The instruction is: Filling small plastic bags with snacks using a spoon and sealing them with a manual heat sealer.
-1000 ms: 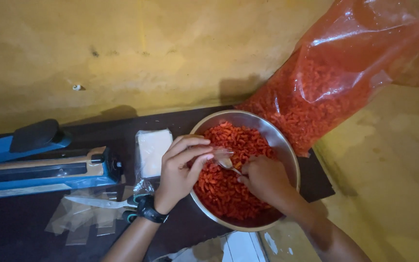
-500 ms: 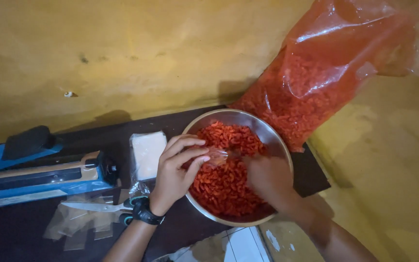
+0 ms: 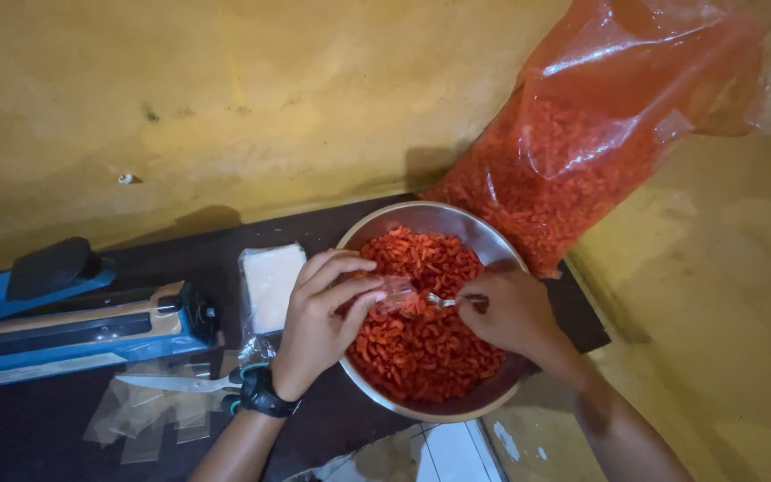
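You are filling a small clear pouch (image 3: 393,293): your left hand (image 3: 323,326) pinches it between thumb and fingers over the steel bowl (image 3: 421,219), and your right hand (image 3: 515,312) is closed on a small spoon (image 3: 446,301) whose tip meets the pouch mouth. The bowl sits on the dark tabletop (image 3: 225,245), heaped with red-orange curled snacks (image 3: 421,344). Judging by this, the next move calls for keeping the mouth open and tipping the spoon in cleanly

Behind the bowl a big clear bag (image 3: 582,152) of the same snacks leans on the yellow wall. Left of the bowl lies a white stack of pouches (image 3: 271,284), then scissors (image 3: 185,384), loose clear pouches (image 3: 145,419), and a blue heat sealer (image 3: 73,330)
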